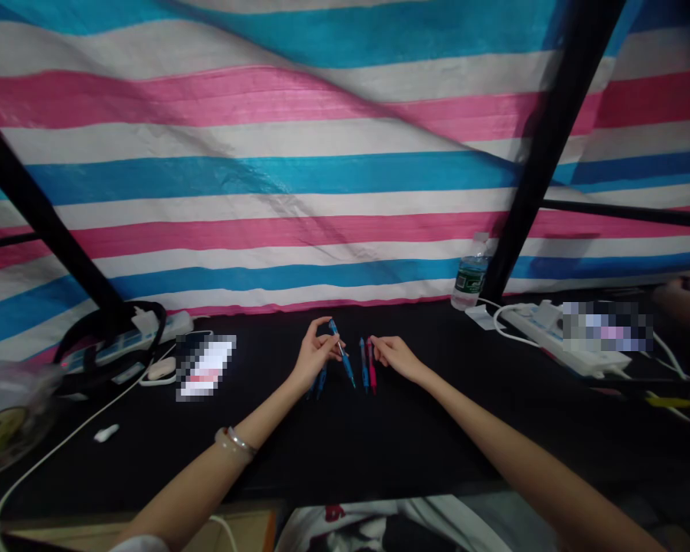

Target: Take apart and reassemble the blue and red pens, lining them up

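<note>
My left fingers (317,325) had a blue pen (347,369) slanting toward the surface (379,441)'s near edge; right fingers (381,344) kinda narrow by the pink pen (372,373)'s far end, can't tell if gripping.

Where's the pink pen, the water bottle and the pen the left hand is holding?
Pink pen (372,366): head view, on its barrel.
Water bottle (470,281): head view, on its label.
Held blue pen (346,364): head view, on its barrel.

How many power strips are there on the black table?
2. The left power strip is near the left black pole; the right power strip is near the right black pole.
</note>
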`<state>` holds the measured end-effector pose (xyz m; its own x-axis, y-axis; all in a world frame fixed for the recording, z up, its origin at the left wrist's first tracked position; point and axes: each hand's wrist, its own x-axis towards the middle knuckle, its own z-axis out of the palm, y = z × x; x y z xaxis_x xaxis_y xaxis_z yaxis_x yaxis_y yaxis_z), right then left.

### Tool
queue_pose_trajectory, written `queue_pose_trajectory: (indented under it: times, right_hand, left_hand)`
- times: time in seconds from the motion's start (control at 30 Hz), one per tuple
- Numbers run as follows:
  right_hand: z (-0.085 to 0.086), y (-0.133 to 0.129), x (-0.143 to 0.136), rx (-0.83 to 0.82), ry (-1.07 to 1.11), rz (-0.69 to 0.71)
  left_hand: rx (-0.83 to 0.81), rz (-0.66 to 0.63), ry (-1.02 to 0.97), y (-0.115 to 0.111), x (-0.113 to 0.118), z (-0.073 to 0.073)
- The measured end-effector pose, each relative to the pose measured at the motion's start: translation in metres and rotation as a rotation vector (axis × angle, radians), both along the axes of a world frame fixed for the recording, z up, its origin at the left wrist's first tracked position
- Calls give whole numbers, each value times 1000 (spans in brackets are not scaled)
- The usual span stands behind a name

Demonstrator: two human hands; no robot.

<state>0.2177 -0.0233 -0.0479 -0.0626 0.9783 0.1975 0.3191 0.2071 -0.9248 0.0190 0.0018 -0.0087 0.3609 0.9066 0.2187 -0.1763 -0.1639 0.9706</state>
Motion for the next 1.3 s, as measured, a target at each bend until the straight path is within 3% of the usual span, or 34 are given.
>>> queue_pose_trajectory:
  times: [0.37, 0.7, 0.8, 0.9, 1.03, 1.17, 1.3]
  right_hand:
    - [1, -1, 1, -9, -12, -8]
    - [2, -5, 1, 27, -28, -46]
    - [8, -12, -1, 125, -141, -91]
    - [20, -24, -6, 302, -396, -109]
    - [34, -40, -20, 480, -645, 47]
    - [33, -46, -31, 548, -728, 109]
    - [26, -46, -34, 529, -745, 49]
  left_hand:
    - [33, -8, -10, -2, 2, 0]
    - [82, 71, -75, -5, 3, 4]
    - [84, 53, -69, -6, 4, 2]
    - [70, 25, -67, -6, 5, -1]
    - [50, -10, -70, -7, 6, -3]
    - [33, -28, -58, -8, 6, -4]
    - [23, -21, 8, -2, 6, -11]
